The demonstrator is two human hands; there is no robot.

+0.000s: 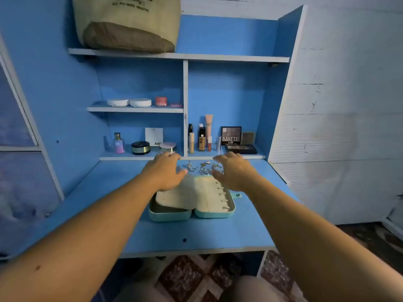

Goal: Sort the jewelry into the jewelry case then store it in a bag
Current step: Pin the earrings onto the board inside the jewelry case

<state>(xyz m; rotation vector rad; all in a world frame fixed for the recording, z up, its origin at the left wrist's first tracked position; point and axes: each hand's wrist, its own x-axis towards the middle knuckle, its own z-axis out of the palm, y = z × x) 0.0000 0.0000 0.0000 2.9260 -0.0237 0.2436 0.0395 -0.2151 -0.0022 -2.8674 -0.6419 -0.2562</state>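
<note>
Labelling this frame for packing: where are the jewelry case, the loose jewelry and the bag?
jewelry case [170, 216]: head view, teal front wall.
loose jewelry [205, 171]: head view, middle of the pile.
bag [130, 20]: head view, beige front panel.

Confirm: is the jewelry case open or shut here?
Open. The jewelry case lies spread flat on the desk, both teal halves facing up, cream lining and a row of hooks exposed in the right half.

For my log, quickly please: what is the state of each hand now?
Left hand: open, holds nothing, over the jewelry case.
Right hand: open, holds nothing, beside the jewelry.
</note>
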